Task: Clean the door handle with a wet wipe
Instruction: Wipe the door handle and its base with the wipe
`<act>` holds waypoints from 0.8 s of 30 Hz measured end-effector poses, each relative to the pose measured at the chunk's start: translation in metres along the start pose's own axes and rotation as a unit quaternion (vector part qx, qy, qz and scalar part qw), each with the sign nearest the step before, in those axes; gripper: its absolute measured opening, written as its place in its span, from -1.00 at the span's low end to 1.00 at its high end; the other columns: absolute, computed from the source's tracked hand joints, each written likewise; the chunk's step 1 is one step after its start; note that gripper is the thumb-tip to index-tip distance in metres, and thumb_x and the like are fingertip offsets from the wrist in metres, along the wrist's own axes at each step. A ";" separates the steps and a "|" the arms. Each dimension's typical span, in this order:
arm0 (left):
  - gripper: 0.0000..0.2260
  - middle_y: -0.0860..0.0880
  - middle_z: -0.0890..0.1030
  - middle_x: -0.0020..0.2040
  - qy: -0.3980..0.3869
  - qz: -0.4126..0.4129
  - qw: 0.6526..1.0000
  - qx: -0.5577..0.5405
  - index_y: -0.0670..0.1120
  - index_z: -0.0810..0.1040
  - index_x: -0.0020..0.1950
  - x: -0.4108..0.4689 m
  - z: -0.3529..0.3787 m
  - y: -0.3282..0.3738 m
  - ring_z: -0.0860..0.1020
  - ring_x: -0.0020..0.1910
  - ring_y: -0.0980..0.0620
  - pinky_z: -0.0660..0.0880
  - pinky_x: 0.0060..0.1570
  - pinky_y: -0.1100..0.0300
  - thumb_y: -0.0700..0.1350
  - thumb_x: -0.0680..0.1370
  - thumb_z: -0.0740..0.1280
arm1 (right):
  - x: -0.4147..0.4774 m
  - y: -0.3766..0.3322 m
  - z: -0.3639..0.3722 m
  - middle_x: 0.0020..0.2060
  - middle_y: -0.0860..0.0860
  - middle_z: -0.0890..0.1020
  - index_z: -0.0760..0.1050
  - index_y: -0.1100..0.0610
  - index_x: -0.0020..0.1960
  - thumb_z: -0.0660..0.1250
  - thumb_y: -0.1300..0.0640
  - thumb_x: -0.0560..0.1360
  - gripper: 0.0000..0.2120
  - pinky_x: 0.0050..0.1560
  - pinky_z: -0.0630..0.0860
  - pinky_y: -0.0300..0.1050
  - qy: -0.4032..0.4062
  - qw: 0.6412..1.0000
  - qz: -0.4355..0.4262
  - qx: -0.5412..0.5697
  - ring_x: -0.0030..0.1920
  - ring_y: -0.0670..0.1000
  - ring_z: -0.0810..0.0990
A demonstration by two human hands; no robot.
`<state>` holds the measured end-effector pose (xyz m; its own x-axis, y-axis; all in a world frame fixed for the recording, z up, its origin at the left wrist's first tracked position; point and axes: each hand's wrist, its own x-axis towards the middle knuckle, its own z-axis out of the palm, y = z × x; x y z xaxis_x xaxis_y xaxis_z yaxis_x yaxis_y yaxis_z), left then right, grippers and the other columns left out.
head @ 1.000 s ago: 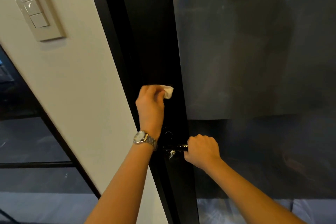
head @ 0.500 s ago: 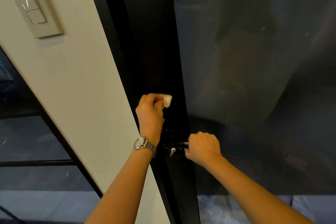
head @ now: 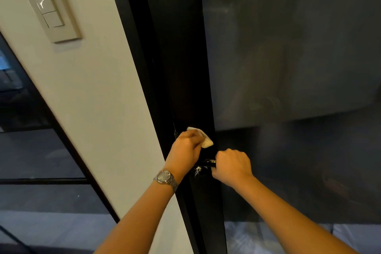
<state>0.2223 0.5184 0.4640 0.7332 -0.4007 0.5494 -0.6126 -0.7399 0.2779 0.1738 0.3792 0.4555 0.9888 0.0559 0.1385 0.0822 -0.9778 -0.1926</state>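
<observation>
Black metal door handle (head: 209,162) sits clenched in right hand (head: 232,166); left hand (head: 185,147) pinches crumpled white wet wipe (head: 205,140) above, wiping likely next.

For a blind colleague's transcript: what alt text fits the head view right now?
A person's left hand holds a crumpled white wet wipe against the black door just above the door handle, which the right hand grips. A wristwatch is on the left wrist; a switch panel hangs on the cream wall, upper left.
</observation>
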 end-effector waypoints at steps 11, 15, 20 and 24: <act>-0.86 -0.22 0.52 -0.04 0.076 -0.542 0.517 -0.658 -0.22 0.42 0.08 -0.008 0.026 0.006 0.55 -0.09 -0.17 0.54 -0.10 -0.05 -0.25 0.57 0.12 | 0.002 0.000 0.003 -0.34 -0.01 0.48 0.50 0.10 -0.12 0.26 0.00 0.48 -0.83 -0.46 0.23 -0.20 0.013 1.000 0.003 0.000 -0.27 0.05 0.51; -0.79 -0.22 0.52 -0.06 0.113 -0.515 0.390 -0.755 -0.23 0.43 0.14 -0.012 0.036 0.008 0.54 -0.13 -0.14 0.61 -0.40 0.05 -0.30 0.56 0.08 | 0.002 -0.001 0.004 -0.45 -0.06 0.29 0.39 0.07 -0.21 0.24 0.03 0.49 -0.85 -0.48 0.19 -0.21 0.012 1.000 0.006 -0.004 -0.31 0.01 0.44; -0.75 -0.23 0.55 0.01 0.147 -0.513 0.449 -0.717 -0.29 0.41 0.22 -0.029 0.042 0.005 0.56 -0.05 -0.13 0.58 -0.27 0.06 -0.28 0.56 0.18 | 0.001 0.000 0.003 -0.24 0.05 0.54 0.54 0.14 -0.02 0.23 0.02 0.50 -0.79 -0.31 0.35 -0.16 0.015 1.000 -0.003 -0.008 -0.21 0.06 0.56; -0.95 -0.11 0.60 -0.15 0.172 -0.502 0.682 -0.503 -0.14 0.57 -0.09 -0.029 0.029 0.003 0.57 -0.09 -0.08 0.50 -0.19 0.17 -0.17 0.49 0.35 | 0.003 0.002 0.003 -0.28 0.00 0.46 0.54 0.13 0.00 0.25 0.00 0.50 -0.78 -0.33 0.33 -0.16 0.009 1.000 -0.009 0.002 -0.27 0.01 0.47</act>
<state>0.2071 0.5122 0.4261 0.9262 0.3123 -0.2114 0.1281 0.2667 0.9552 0.1770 0.3782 0.4521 0.9847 0.0690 0.1600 0.0999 -0.9760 -0.1936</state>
